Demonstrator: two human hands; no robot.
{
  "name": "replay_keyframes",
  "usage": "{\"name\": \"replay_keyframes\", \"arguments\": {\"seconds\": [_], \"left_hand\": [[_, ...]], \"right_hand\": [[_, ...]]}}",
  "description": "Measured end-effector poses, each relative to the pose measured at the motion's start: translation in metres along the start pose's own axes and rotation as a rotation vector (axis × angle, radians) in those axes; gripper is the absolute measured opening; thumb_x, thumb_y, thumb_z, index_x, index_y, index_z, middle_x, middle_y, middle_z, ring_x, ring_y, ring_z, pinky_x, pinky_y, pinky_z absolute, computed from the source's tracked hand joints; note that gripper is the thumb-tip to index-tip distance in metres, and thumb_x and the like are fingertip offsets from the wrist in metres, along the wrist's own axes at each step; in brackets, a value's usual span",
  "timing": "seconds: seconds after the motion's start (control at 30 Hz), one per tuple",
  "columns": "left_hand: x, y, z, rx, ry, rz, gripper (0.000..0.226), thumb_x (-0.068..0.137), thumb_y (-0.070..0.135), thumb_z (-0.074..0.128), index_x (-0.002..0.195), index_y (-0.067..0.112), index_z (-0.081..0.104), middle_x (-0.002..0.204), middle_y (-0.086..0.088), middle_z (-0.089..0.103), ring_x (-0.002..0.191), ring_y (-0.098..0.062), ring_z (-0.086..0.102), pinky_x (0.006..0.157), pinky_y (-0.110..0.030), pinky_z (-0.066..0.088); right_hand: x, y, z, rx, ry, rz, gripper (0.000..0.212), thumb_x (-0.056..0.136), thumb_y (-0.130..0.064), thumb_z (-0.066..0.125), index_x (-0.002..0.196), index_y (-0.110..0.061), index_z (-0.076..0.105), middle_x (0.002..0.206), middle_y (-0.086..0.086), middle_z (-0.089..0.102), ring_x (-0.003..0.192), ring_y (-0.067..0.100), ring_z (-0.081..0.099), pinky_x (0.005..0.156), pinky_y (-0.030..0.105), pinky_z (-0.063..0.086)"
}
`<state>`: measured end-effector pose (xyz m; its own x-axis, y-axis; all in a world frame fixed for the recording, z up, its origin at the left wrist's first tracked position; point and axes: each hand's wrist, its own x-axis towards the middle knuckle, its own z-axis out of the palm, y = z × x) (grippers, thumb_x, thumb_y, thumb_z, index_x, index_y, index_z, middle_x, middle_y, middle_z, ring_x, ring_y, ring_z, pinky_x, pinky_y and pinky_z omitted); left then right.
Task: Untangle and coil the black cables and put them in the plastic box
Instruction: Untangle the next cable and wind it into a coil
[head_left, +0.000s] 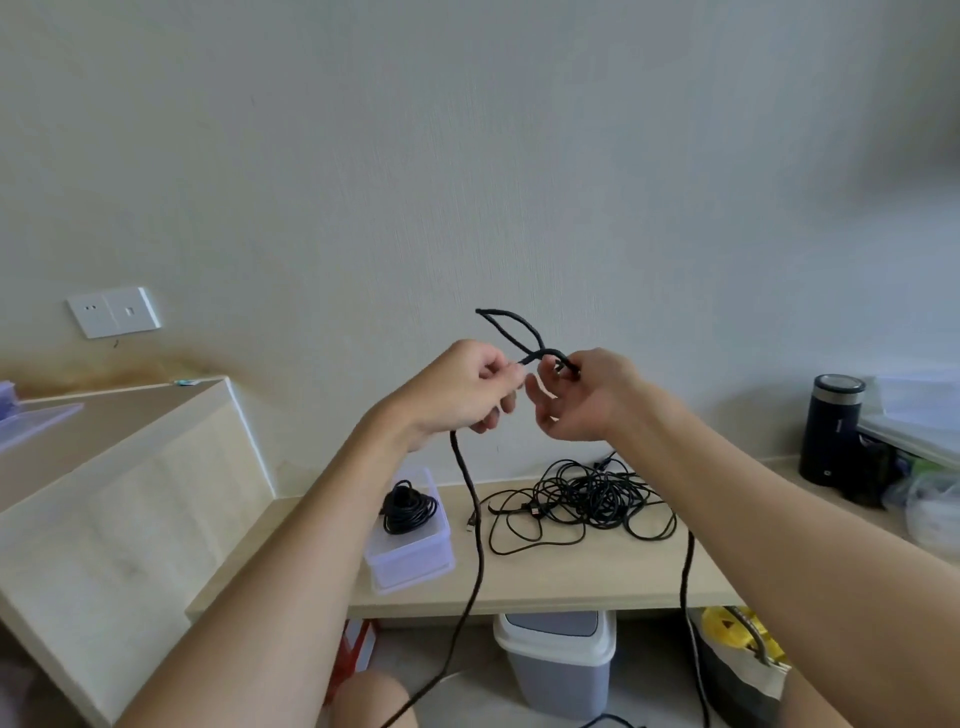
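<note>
I hold a thick braided black cable (511, 332) up in front of the wall. My left hand (462, 387) pinches it beside a small loop that rises above both hands. My right hand (582, 395) pinches the loop's other side. From each hand one strand hangs down past the desk's edge. A tangled heap of thin black cables (587, 499) lies on the desk below. To its left stands a clear plastic box (410, 551) with a coiled black cable (408, 512) inside.
A light wooden desk (545, 577) runs along the wall, with a raised cabinet (130, 467) at the left. A dark flask (831, 431) and bags stand at the right. A grey bin (556, 654) and a bag (743, 654) sit under the desk.
</note>
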<state>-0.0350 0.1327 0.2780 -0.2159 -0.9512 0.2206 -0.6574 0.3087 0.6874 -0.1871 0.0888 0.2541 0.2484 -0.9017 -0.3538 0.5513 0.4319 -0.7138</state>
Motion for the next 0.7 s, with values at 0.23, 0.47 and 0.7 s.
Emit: {"name": "replay_keyframes", "arguments": {"seconds": [0.23,0.47,0.7], "left_hand": [[-0.005,0.006,0.011,-0.106,-0.210,-0.056,0.027,0.108,0.023,0.042,0.094,0.015,0.064,0.059,0.000,0.048,0.042,-0.010,0.038,0.041,-0.018,0.024],[-0.002,0.010,0.040,0.299,-0.308,-0.080,0.026,0.104,0.028,0.044,0.095,0.010,0.061,0.081,-0.005,0.072,0.064,-0.021,0.068,0.054,-0.027,0.053],[0.000,0.002,0.053,-0.887,-0.357,-0.311,0.032,0.109,0.031,0.034,0.085,0.016,0.049,0.050,0.009,0.035,0.037,-0.001,0.026,0.032,-0.013,0.018]], "right_hand": [[-0.002,0.000,0.009,-0.056,-0.012,-0.056,0.033,0.094,-0.005,0.033,0.063,-0.016,0.041,0.047,-0.006,0.047,0.054,0.011,0.054,0.058,0.028,0.035],[0.001,-0.001,-0.004,-0.156,0.065,-0.088,0.033,0.097,-0.011,0.049,0.065,-0.016,0.043,0.050,0.000,0.063,0.040,0.014,0.061,0.062,0.028,0.045],[-0.008,-0.003,0.000,-0.504,-0.019,-0.164,0.024,0.096,-0.023,0.056,0.073,-0.016,0.050,0.081,0.001,0.055,0.062,0.015,0.049,0.056,0.027,0.046]]}}
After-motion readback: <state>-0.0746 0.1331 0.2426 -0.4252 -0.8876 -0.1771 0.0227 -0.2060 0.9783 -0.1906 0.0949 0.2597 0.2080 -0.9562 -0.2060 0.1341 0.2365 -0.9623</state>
